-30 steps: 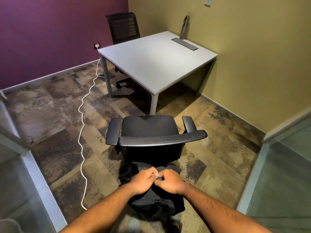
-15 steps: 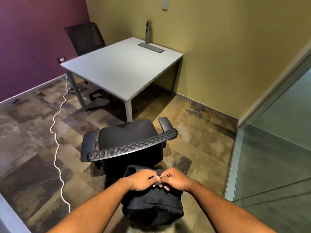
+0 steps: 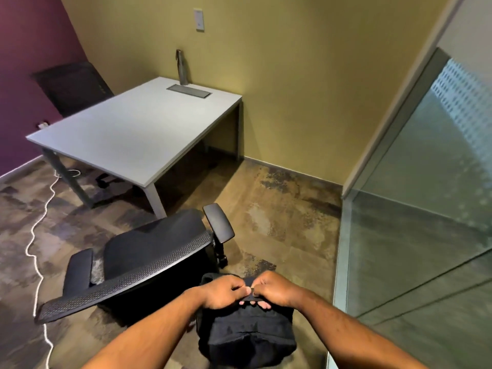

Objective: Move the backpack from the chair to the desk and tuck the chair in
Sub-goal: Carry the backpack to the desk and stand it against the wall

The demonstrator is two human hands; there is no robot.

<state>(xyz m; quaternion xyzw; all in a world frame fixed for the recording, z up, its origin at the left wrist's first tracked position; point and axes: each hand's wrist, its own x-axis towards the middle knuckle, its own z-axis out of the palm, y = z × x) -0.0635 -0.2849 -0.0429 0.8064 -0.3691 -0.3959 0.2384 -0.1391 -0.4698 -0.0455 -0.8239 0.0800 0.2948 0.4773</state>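
Observation:
A black backpack (image 3: 247, 334) hangs in front of me at the bottom centre, off the floor. My left hand (image 3: 222, 291) and my right hand (image 3: 277, 288) both grip its top handle, knuckles almost touching. The black office chair (image 3: 149, 246) stands just left of the bag with its seat bare and its mesh backrest toward me. It is pulled out from the white desk (image 3: 133, 129), which stands against the yellow wall, beyond the chair.
A second black chair (image 3: 72, 86) sits behind the desk by the purple wall. A white cable (image 3: 34, 235) snakes over the carpet at left. A glass partition (image 3: 415, 222) closes off the right side. A grey cable tray (image 3: 189, 91) and post sit on the desk's far edge.
The view has swung right and closer to the desk. The backpack, held in both hands, now hangs to the right of the chair's backrest instead of behind it.

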